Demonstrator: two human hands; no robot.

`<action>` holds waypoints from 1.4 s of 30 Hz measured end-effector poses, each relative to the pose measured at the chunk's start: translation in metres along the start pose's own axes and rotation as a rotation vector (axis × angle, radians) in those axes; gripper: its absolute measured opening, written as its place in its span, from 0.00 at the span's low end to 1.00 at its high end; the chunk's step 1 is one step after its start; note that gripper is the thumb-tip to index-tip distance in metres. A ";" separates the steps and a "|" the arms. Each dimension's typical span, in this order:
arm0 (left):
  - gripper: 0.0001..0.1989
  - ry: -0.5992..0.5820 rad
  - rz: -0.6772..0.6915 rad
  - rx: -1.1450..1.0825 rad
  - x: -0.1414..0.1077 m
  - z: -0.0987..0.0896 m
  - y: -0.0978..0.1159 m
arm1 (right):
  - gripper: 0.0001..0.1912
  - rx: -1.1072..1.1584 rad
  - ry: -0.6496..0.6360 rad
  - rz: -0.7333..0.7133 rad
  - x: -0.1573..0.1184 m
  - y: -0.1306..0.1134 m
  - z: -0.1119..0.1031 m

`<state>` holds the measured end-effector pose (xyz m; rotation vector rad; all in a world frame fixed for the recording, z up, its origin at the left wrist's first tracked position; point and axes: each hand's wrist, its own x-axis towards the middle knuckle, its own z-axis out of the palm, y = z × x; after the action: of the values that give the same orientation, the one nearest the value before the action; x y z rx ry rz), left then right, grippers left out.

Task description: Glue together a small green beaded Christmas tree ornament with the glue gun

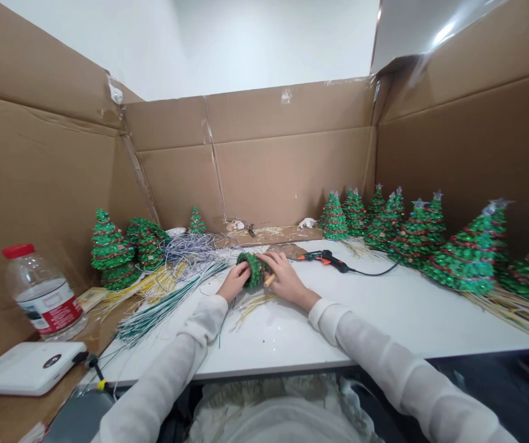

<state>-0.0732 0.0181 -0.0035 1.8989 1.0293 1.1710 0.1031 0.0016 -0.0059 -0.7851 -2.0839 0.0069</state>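
Note:
Over the middle of the white table, a small green Christmas tree (255, 272) lies tipped on its side, a bit of red trim showing on it. My left hand (234, 283) is closed around its left end, the thumb at the rim. From the right, my right hand (286, 280) grips the tree with curled fingers. A short yellowish stick (270, 280) pokes out beneath that hand; whether the fingers hold it, I cannot tell. Just behind my right hand lies a black and orange glue gun (329, 259) with its cable running right.
Finished trees (462, 258) line the right side; several more (113, 252) stand at left. Bundles of green wire (163, 311) and yellow wire (154, 289) spread left of my hands. A bottle (47, 301) and white power bank (27, 367) sit far left. Cardboard walls (292, 166) surround the table.

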 end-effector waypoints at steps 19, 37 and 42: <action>0.08 0.135 0.053 0.141 0.003 0.000 0.003 | 0.31 -0.002 -0.016 0.013 -0.004 0.001 0.002; 0.08 0.283 0.031 0.250 0.001 0.005 0.003 | 0.33 0.010 -0.026 0.029 -0.002 0.000 0.002; 0.08 0.275 0.040 0.257 0.002 0.003 -0.003 | 0.28 0.008 -0.015 0.037 -0.001 -0.005 0.000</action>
<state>-0.0708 0.0210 -0.0068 1.9975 1.3505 1.4083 0.1012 -0.0028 -0.0053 -0.8204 -2.0819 0.0411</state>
